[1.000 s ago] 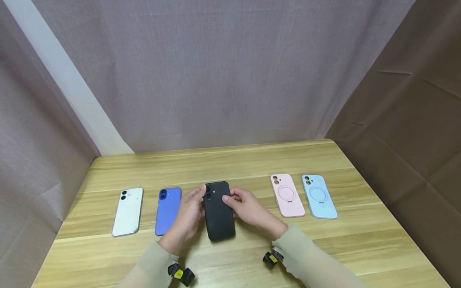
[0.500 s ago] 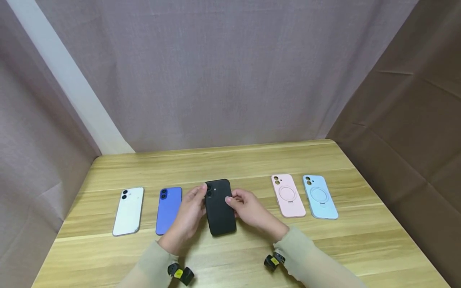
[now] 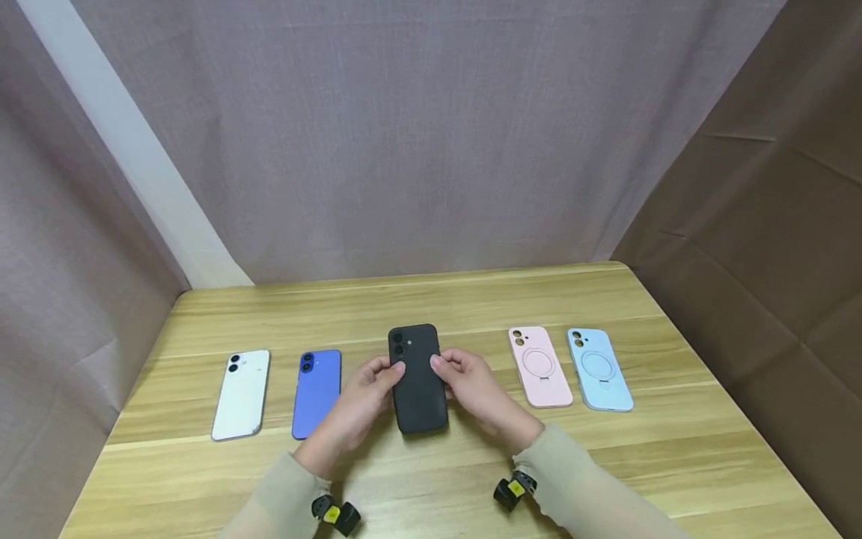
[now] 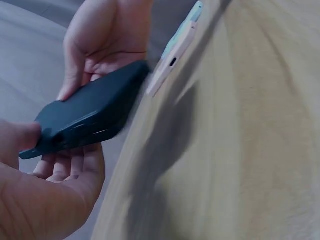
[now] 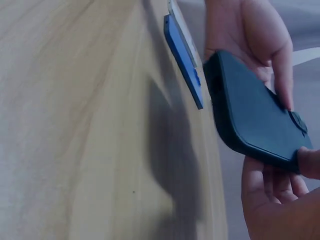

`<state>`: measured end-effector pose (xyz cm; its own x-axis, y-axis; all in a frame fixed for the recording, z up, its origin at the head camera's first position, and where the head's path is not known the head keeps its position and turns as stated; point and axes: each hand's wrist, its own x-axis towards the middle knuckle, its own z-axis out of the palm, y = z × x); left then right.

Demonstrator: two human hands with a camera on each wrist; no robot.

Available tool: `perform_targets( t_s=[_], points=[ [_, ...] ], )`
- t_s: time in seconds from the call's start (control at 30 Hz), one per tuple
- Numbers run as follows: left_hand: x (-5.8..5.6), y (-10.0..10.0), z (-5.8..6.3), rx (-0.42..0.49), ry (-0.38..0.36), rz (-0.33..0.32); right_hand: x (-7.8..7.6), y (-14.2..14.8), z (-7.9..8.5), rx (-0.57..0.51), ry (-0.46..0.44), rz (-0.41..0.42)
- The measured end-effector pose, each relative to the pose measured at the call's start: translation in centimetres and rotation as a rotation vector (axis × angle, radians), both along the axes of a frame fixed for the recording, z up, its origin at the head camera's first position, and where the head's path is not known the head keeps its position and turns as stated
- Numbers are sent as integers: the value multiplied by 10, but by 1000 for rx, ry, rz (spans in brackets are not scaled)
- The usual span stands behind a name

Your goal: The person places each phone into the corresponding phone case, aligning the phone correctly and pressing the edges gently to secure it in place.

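Both hands hold a phone in a black case (image 3: 420,393), back side up, with its camera lenses at the upper left. My left hand (image 3: 360,404) grips its left edge, the thumb on the back just below the lenses and the fingers curled underneath. On the opposite edge my right hand (image 3: 477,393) pinches it, thumb on top. Both wrist views show the cased phone (image 4: 90,110) raised off the table, its shadow falling on the wood. In the right wrist view, the bottom end of the black case (image 5: 250,115) points toward the table side.
Left of the hands lie a white phone (image 3: 241,397) and a blue phone (image 3: 316,393), backs up. To the right are a pink phone case (image 3: 547,389) and a light blue phone case (image 3: 606,393), each with a ring. Curtains stand behind the wooden table (image 3: 431,494).
The cased phone has moved a little farther from me and slightly right. My left thumb has slid from beside the lenses to below them; the right hand has followed along.
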<state>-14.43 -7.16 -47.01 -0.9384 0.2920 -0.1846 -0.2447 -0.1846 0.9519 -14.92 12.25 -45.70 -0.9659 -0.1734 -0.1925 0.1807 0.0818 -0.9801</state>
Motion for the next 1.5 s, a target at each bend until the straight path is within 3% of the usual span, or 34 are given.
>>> perform_targets(
  t_s=[0.1, 0.3, 0.77, 0.93, 1.17, 1.5],
  points=[
    [3, 1, -2, -29, -7, -41, -1, 0, 4, -13, 0, -52],
    [5, 3, -2, -36, 16, -31, -3, 2, 7, -46, -18, -117],
    [5, -1, -6, -34, 38, 8, -2, 0, 10, -64, -19, -100],
    [5, 0, -6, -25, 7, -40, -3, 0, 7, -51, 0, -134],
    [10, 0, -9, -37, -36, -182, -5, 3, 6, -64, 9, -229],
    [12, -1, -8, -61, 18, -180, -8, 5, 3, -92, -19, -228]
  ],
)
